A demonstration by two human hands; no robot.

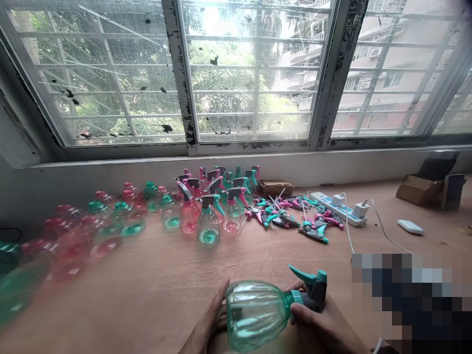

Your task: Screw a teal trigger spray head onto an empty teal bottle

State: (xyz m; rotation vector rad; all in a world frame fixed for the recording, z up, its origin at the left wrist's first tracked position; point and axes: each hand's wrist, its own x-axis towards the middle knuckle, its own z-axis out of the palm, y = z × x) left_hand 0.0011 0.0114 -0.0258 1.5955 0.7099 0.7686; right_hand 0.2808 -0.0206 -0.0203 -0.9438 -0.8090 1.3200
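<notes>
I hold a clear green spray bottle (254, 312) on its side, low at the frame's bottom centre. My left hand (208, 322) cups its base, fingers pressed against the plastic. My right hand (317, 327) wraps the neck, where a teal and grey trigger sprayer head (313, 290) is fitted, nozzle pointing left. Both hands are partly cut off by the frame's lower edge.
A wooden table (155, 280) carries several pink and green bottles without heads (110, 226) at left, finished spray bottles (210, 206) at the back, and loose trigger heads (295, 216) at centre right. A white power strip (339, 207), white mouse (410, 226) and cardboard boxes (424, 189) lie at right.
</notes>
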